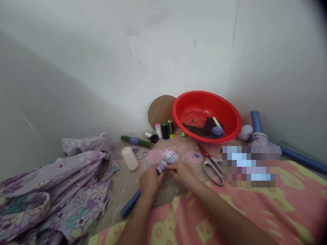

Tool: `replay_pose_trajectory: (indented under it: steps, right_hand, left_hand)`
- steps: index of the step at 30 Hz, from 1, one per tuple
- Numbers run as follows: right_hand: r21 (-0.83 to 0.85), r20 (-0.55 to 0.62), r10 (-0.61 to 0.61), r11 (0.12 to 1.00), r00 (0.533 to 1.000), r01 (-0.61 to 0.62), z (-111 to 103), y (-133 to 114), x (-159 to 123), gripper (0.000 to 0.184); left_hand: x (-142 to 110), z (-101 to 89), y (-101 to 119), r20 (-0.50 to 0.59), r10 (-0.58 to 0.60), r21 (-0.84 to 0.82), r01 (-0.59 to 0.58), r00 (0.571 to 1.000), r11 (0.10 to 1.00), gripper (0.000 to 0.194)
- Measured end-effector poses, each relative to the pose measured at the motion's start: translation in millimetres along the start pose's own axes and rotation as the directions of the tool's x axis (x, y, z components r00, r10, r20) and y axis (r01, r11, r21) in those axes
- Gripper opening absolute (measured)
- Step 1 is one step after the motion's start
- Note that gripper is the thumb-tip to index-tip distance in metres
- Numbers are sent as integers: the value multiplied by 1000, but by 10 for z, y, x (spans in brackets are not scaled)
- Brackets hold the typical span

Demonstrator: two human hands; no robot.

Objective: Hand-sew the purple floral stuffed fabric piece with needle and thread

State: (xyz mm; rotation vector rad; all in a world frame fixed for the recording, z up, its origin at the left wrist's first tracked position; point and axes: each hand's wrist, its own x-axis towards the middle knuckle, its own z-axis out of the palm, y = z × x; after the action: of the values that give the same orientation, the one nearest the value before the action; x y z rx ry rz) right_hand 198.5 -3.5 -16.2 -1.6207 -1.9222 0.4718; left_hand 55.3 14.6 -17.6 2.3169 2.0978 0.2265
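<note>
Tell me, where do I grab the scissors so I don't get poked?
Grip the silver loop handles of the scissors from the near side, beside the right hand on the floral cloth bundle. They lie flat, loops toward the person, red pointed end aimed away at the red basin, so fingers slide in far from the tip.

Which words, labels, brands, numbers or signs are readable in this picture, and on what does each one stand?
No text can be read.
The thread spools may carry labels, but any marks are too small to read.
The scissors and the red basin show no readable marks.
The pixelated patch at right is unreadable.
</note>
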Motion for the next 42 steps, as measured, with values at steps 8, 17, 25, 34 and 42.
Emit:
replay_pose_trajectory:
  steps: [8, 17, 25, 34, 42]
  right_hand:
    - [-92, 20, -5, 996, 1000, 7, -55, -37, -9, 32]
    - [-163, 31, -18, 986, 999, 23, -18, -82, -25, 31]
    - [-203, -37, 11, 979, 999, -18, 45, -148, -59, 30]
    - [-202, -67, 107, 972, 992, -118, 147, -179, -69, 25]
    - [-172, -51, 163, 970, 985, -170, 183, -172, -53, 23]
  left_hand:
    - [12, 36, -21, -50, 21, -5, -21, 999, 1000, 42]
    - [-1, -25, 16, 17, -26, -8, 27, 1000, 1000, 44]
    - [8, 4, -13, -28, 9, -2, -9, 1000, 1000, 42]
    - [17, 32, -29, -51, 30, -3, -31, 998, 1000, 38]
    - [-1, -9, -4, -22, 23, 8, -23, 999, 1000, 38]
